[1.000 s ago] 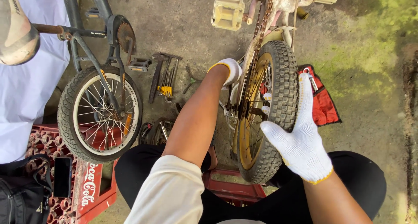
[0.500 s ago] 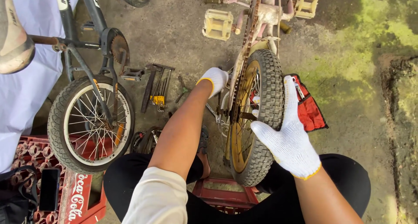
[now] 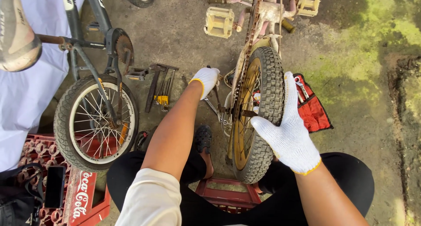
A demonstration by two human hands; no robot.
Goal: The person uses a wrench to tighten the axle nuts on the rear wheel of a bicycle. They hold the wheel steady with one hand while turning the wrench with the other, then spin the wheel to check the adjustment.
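Rough grey concrete (image 3: 184,37) makes up the ground, stained dark in places and coated with green moss (image 3: 372,41) toward the right, where a cracked strip of dirt runs along the edge. Sunlight falls hard across it. 2 red plastic crates sit low in the view, one (image 3: 83,199) at the left and one (image 3: 228,195) between the person's black-trousered legs.

Standing upright on its tread between those legs is the knobby rear wheel (image 3: 258,116) of an upturned pale pink bicycle (image 3: 267,11). The right hand (image 3: 289,129), in a white knit glove with a yellow cuff, lies flat over the top of the tyre, fingers stretched forward along the tread and thumb down the sidewall. The left hand (image 3: 206,79), gloved the same, is closed around something at the hub side of the wheel; what it pinches is hidden by the glove and the frame.

The tyre is dark grey with blocky studs, its rim yellowish and dirty, and a rusty chain (image 3: 252,37) runs up toward 2 cream pedals (image 3: 219,22).

Left of the arm lie a hammer and hand tools (image 3: 160,85), and a grey bicycle (image 3: 94,116) stands over the left crate. A red tool pouch (image 3: 313,109) lies open just right of the wheel.
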